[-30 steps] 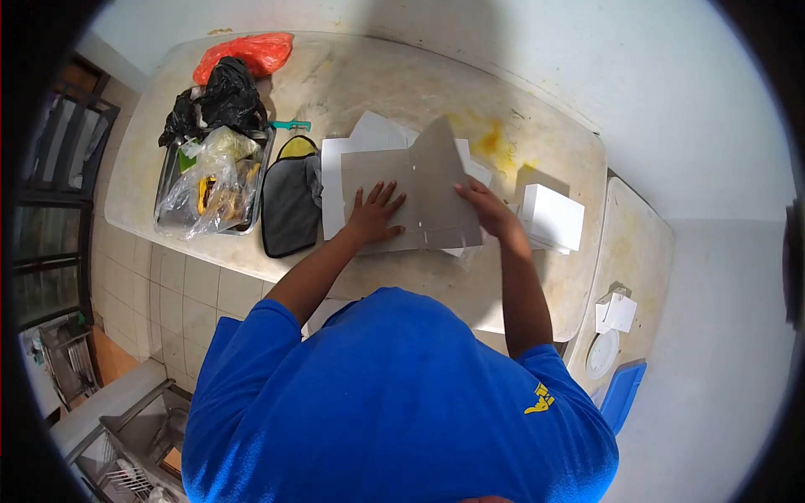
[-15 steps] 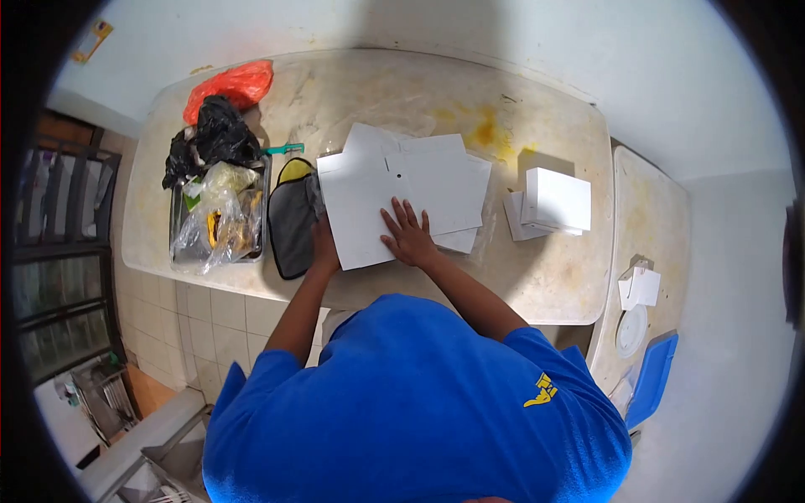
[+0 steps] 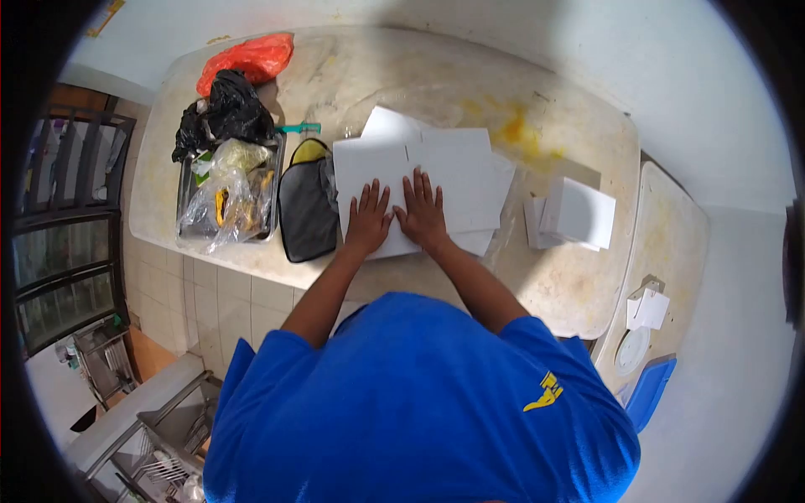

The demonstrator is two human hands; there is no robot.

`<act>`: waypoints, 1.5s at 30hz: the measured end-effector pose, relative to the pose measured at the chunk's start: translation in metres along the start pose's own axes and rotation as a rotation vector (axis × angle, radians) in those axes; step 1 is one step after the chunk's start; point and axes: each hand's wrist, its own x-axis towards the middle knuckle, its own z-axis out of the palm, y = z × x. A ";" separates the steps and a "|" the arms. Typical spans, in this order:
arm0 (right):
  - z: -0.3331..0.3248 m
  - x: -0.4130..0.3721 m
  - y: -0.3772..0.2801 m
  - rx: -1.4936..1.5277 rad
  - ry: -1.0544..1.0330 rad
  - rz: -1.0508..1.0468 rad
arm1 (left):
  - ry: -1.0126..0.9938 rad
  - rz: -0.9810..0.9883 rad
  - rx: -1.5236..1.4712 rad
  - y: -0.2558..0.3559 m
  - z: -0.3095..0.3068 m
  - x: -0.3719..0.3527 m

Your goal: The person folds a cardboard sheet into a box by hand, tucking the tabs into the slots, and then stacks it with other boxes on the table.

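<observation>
Flat white cardboard sheets [image 3: 453,176] lie overlapped on the table in front of me, the top one with a short slit near its middle. My left hand [image 3: 367,220] rests flat on the left part of the top sheet, fingers spread. Beside it, my right hand [image 3: 423,210] presses flat on the same sheet, fingers pointing away from me. The two thumbs almost meet. Just left of the sheets lies a dark grey pouch [image 3: 305,210] with a yellow patch at its top; a sheet's edge is close to it.
On the left, a metal tray [image 3: 270,220] holds plastic bags, with a black bag [image 3: 237,109] and a red bag [image 3: 248,63] behind. A green-handled tool [image 3: 300,128] lies nearby. White boxes [image 3: 579,211] stand right. A second table [image 3: 671,226] bears a white lid [image 3: 632,350].
My left hand has moved from the sheets' left edge onto the top sheet. The right hand has slid forward on it, and the top sheet now lies straighter. The view has shifted a little.
</observation>
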 end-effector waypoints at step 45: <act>-0.074 -0.084 0.086 -0.134 -0.026 0.043 | -0.130 -0.535 -1.696 -0.031 -0.096 -0.036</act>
